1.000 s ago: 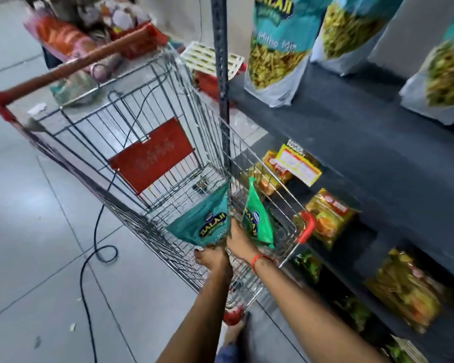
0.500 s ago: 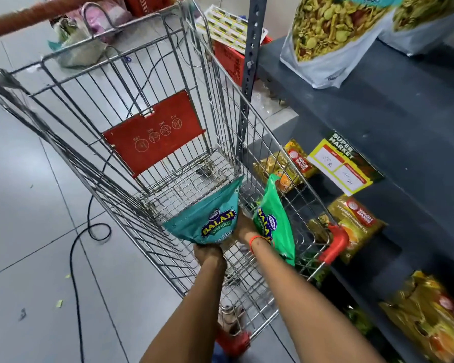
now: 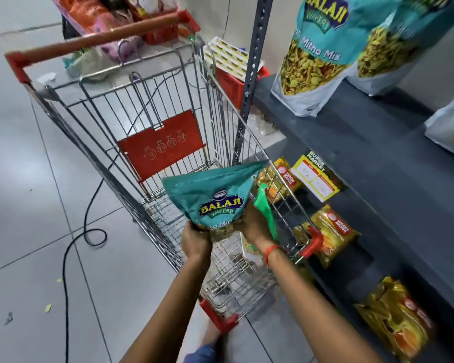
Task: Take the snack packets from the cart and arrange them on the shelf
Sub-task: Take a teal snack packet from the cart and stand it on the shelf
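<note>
The left hand (image 3: 195,241) is curled tight around the lower edge of a teal snack packet (image 3: 212,197), fingers wrapped under its crinkled bottom seam. The right hand (image 3: 252,226) presses against the packet's other lower corner and also pinches a green packet (image 3: 266,213), seen edge-on as a thin glossy strip beside the thumb; how far those fingers wrap round it is hard to make out. An orange thread band (image 3: 271,251) circles the right wrist. Both packets are held up above the basket of the cart (image 3: 168,100), not resting on its floor.

The teal packet is soft, shiny film, puffed and fanned out wide at the top, printed with a dark blue and yellow logo. The cart is bare steel wire in a grid, with a flat red plastic flap (image 3: 163,146) on its rear panel, red corner bumpers and a rounded red-brown handle bar (image 3: 100,40). To the right stands a dark grey shelf (image 3: 378,142) with a matte, flat surface; two tall matching teal packets (image 3: 312,56) stand upright on it, and yellow foil packs (image 3: 333,233) lie on the level below. A black cable (image 3: 74,247) loops over the smooth grey floor tiles
</note>
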{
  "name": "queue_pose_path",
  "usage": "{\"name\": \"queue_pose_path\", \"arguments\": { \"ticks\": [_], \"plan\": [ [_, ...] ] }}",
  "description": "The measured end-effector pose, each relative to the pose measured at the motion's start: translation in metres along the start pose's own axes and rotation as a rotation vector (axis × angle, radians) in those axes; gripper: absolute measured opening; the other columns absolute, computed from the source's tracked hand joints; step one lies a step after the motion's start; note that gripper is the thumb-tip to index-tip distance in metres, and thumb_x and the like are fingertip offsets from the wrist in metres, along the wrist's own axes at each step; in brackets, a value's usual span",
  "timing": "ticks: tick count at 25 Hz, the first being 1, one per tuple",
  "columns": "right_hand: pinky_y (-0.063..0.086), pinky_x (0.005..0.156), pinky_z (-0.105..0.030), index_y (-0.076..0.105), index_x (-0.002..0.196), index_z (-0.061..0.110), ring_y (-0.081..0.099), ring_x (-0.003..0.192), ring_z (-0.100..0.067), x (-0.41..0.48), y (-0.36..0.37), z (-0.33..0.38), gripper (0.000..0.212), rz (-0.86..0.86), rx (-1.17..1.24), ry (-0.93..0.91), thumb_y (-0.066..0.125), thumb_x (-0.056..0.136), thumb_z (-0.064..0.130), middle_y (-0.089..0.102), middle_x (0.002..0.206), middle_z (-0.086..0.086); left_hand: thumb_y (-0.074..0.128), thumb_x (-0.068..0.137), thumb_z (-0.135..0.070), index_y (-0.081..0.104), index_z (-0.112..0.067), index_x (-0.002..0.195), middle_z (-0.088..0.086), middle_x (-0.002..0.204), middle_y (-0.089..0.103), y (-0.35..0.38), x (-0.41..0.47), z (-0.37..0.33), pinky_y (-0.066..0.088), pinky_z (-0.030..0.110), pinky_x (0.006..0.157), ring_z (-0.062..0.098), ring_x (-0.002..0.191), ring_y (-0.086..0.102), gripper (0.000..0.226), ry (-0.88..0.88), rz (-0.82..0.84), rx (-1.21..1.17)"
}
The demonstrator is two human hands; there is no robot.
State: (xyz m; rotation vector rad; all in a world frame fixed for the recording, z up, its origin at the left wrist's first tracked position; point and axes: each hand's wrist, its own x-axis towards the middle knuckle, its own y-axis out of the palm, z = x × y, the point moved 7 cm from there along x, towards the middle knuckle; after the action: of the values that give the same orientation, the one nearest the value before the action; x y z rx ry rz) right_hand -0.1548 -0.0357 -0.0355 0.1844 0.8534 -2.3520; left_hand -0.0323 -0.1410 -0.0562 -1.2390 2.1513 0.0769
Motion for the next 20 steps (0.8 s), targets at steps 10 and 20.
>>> {"name": "queue_pose_path", "arguments": {
  "ticks": [10,20],
  "plan": [
    [0.047,0.093,-0.036,0.045,0.127,0.003,0.057,0.116,-0.032,-0.110,-0.201,0.073,0.068,-0.532,0.061,-0.179,0.081,0.071,0.014,0.059,0.127,-0.020,0.063,0.074,0.016,0.056,0.010,0.118,0.024,0.123,0.063,0.046,-0.121,-0.187,0.046,0.051,0.102,0.034,0.115,0.060,0.045,0.598,0.453,0.094],
    [0.048,0.095,-0.042,0.038,0.127,0.005,0.057,0.118,-0.034,-0.128,-0.345,0.008,0.069,-0.837,0.179,0.033,0.079,0.073,0.019,0.061,0.127,-0.018,0.071,0.065,0.012,0.069,0.007,0.099,0.023,0.106,0.071,0.251,-0.172,-0.258,0.053,0.044,0.089,0.021,0.094,0.063,0.034,0.628,0.819,0.280]
  ]
}}
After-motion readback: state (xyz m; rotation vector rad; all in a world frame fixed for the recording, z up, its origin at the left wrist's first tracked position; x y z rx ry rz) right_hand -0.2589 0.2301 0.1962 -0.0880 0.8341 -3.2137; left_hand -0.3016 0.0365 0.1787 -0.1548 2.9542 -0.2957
